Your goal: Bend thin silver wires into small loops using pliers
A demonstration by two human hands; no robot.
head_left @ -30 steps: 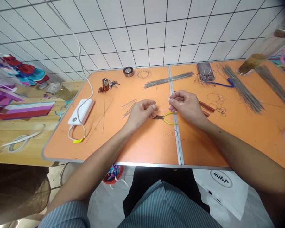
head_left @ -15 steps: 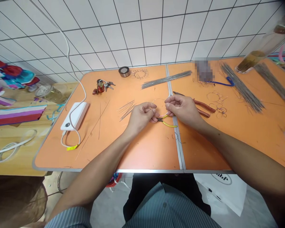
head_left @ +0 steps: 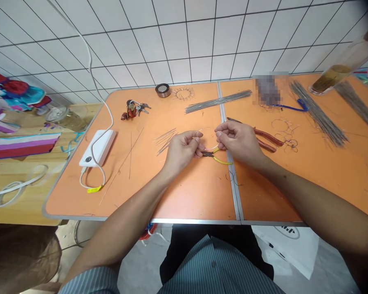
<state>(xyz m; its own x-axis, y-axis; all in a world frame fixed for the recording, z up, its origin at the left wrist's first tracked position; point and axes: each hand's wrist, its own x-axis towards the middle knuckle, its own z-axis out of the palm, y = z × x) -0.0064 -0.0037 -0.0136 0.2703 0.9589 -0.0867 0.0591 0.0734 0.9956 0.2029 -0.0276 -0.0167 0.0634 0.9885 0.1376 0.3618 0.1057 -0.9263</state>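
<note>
A thin wire ring (head_left: 214,147) is held between my two hands above the middle of the table. My left hand (head_left: 184,149) pinches its left side with thumb and fingers, and my right hand (head_left: 237,139) pinches the right side. Just below the ring lie yellow-handled pliers (head_left: 222,161), their jaws partly behind my left fingers. Red-handled pliers (head_left: 268,139) rest beyond my right hand, which covers part of them. Several short cut wires (head_left: 165,141) are scattered left of my left hand.
A bundle of straight wires (head_left: 219,101), a tape roll (head_left: 163,90), a wire ring with loops (head_left: 183,94) and keys (head_left: 136,108) lie toward the wall. A white power bank (head_left: 97,148) with a cable sits left. More wire bundles (head_left: 319,114) and a bottle (head_left: 331,77) are right.
The view has shifted slightly, so things on the table appear a little further right. Both hands keep their pinch on the wire ring, with hardly any movement.
</note>
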